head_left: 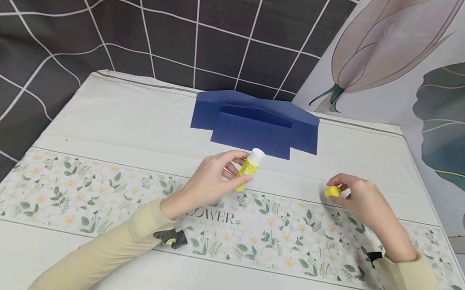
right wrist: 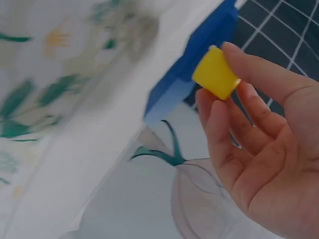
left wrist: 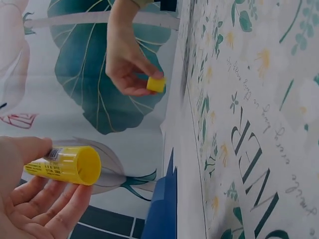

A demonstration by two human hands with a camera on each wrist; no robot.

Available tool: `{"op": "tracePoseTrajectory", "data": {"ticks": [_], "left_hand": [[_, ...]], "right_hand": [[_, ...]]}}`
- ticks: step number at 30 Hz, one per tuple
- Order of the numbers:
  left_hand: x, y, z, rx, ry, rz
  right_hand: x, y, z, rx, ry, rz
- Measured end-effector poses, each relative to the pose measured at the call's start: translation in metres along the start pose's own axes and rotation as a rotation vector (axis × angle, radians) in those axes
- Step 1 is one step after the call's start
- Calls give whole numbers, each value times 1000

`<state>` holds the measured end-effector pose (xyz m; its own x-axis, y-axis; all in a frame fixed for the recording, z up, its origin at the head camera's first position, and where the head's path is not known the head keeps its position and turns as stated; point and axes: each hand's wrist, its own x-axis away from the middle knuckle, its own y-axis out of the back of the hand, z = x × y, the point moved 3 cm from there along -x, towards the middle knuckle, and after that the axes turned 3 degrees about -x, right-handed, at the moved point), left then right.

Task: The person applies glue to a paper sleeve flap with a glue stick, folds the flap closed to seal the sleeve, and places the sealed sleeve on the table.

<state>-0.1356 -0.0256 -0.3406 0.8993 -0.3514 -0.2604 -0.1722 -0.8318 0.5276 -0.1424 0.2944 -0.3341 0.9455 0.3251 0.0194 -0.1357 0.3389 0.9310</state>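
Observation:
My left hand (head_left: 206, 180) pinches a yellow glue stick (head_left: 248, 168) between thumb and fingers, its white end pointing up and away in the head view. In the left wrist view, the yellow end of the glue stick (left wrist: 75, 165) faces the camera. Off to the right, my right hand (head_left: 365, 202) holds a small yellow cap (head_left: 333, 191) by the fingertips, apart from the tube. The right wrist view shows this cap (right wrist: 216, 73) between thumb and fingers. Beyond both hands, a navy blue paper envelope (head_left: 253, 135) lies unfolded with its flaps spread.
A white cloth (head_left: 130, 123) with a printed floral band and lettering covers the table. The envelope lies at the table's far edge, against a dark gridded curtain (head_left: 162, 39). A leaf-and-flower patterned cloth (head_left: 384, 47) hangs at the right.

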Motion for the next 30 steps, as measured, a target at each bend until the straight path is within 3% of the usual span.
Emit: {"op": "tracePoseTrajectory", "data": {"ticks": [6,21,25,30], "left_hand": [[-1,-1,0,85,28,5],[-3,-2,-2,150,74,16],[-4,-3,-3,179,78,19],[-8,-7,-4,246,101,28]], "right_hand": [[5,-13,-14,-6,-75,102],[8,-21,-24,-14,-78,115],[3,-15,-15,1,-47,57],[-5,-5,18,-76,53,-149]]}}
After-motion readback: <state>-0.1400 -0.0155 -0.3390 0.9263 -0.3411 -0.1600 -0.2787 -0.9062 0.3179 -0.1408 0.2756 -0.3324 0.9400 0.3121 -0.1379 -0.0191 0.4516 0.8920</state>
